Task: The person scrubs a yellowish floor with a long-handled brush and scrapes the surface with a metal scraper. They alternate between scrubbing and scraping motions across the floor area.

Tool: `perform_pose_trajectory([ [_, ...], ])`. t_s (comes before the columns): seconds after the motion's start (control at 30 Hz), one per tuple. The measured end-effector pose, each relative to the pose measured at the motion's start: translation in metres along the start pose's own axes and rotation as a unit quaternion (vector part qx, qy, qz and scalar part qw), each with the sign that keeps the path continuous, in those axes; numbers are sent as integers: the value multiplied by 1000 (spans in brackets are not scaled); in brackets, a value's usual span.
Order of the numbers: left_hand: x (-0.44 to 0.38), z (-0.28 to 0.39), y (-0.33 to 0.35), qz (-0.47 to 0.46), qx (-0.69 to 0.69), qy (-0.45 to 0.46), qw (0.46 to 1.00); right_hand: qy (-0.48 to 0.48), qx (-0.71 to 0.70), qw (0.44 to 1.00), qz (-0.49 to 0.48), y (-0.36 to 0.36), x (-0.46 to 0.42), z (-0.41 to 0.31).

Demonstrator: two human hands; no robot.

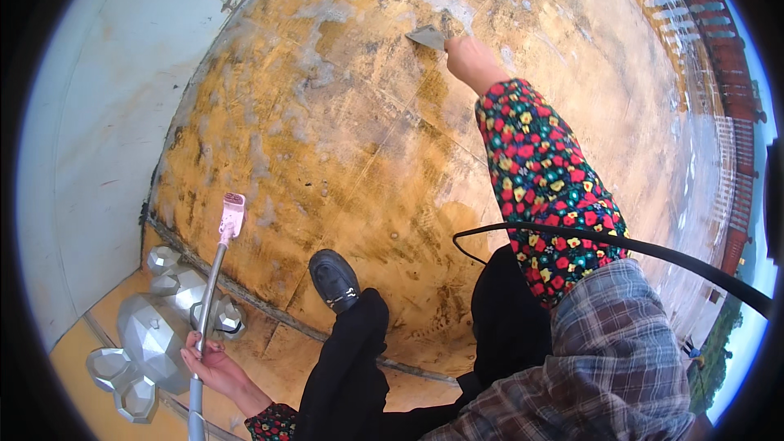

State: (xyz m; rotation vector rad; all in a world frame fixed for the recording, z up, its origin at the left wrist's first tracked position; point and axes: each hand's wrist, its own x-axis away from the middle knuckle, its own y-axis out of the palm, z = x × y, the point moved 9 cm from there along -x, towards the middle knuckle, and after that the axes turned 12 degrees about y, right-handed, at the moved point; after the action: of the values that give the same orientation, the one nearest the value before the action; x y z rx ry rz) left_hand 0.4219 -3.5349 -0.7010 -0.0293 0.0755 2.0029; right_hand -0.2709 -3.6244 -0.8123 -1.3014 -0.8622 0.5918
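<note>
My right hand [474,61] grips a putty knife [429,37] with a flat metal blade. The blade lies low over a stained, wet-looking tiled floor [361,196]. My left hand [214,367] is at the lower left, its fingers around a metal pole [209,306]. A pink plastic head [232,220] with a dark reddish patch at its tip caps the upper end of the pole. Both arms wear floral sleeves [551,184]. One dark shoe [334,280] of mine stands on the floor between the hands.
A silver faceted figure [153,343] sits left of the pole. A pale wall [110,104] borders the floor on the left. A dark seam [282,315] crosses behind my shoe. A black strap [643,247] hangs at right. A balustrade [686,0] lines the far right.
</note>
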Motion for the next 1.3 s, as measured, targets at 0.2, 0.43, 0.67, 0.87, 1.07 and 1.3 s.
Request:
perform_pose_trajectory([
  [0.2, -1, 11, -10, 3, -12, 19, 1000, -50, 28, 985, -165, 30, 55, -32],
  [0.43, 2, 3, 3, -14, 2, -1, 1000, -98, 14, 995, 14, 5, 1, -86],
  [0.67, 7, 6, -6, -11, 7, 14, 1000, -115, 45, 987, -105, 10, 63, -108],
  [0.87, -2, 2, -2, -25, 14, 3, 1000, -94, 38, 990, -100, 7, 27, -115],
  [1.07, 2, -4, 0, -38, 36, -4, 999, -87, -32, 994, -58, 24, 27, -106],
  [1.3, 2, 1, -9, -23, 26, 2, 999, -120, 12, 988, -97, 5, 49, -127],
])
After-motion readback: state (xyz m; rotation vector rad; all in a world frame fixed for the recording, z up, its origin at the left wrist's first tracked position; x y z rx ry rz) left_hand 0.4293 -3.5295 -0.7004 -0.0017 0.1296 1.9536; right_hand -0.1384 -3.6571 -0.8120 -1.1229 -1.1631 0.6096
